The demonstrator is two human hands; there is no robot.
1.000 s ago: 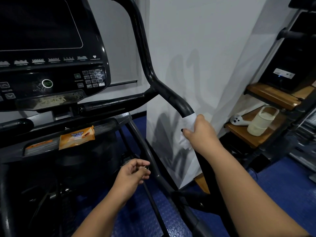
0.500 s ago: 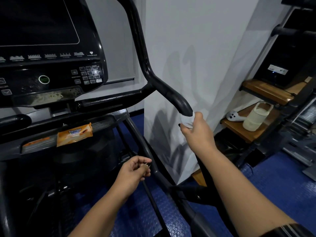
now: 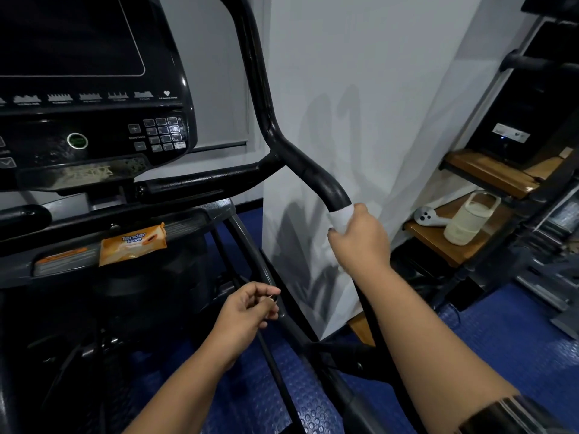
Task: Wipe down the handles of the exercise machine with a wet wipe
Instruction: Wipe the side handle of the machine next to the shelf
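The exercise machine's black right handle point(image 3: 316, 177) curves down from the upright bar toward me. My right hand point(image 3: 363, 242) is closed around its lower end with a white wet wipe point(image 3: 341, 218) wrapped between palm and grip. The handle's tip is hidden under the wipe and fingers. My left hand point(image 3: 247, 311) hovers lower, in front of the machine's frame, fingers curled and pinching a small dark object point(image 3: 273, 297) that I cannot identify. An orange wet-wipe pack point(image 3: 133, 244) lies on the ledge under the console point(image 3: 94, 120).
A white pillar point(image 3: 360, 89) stands close behind the handle. To the right, wooden shelves point(image 3: 438, 242) carry a cream container point(image 3: 470, 220) and a white controller point(image 3: 427, 216). Black frame bars point(image 3: 275, 308) cross below my hands over blue rubber flooring point(image 3: 501, 339).
My right hand slid the wipe down off the handle's tip, then moved back up over the end of the grip. The left hand has stayed nearly still.
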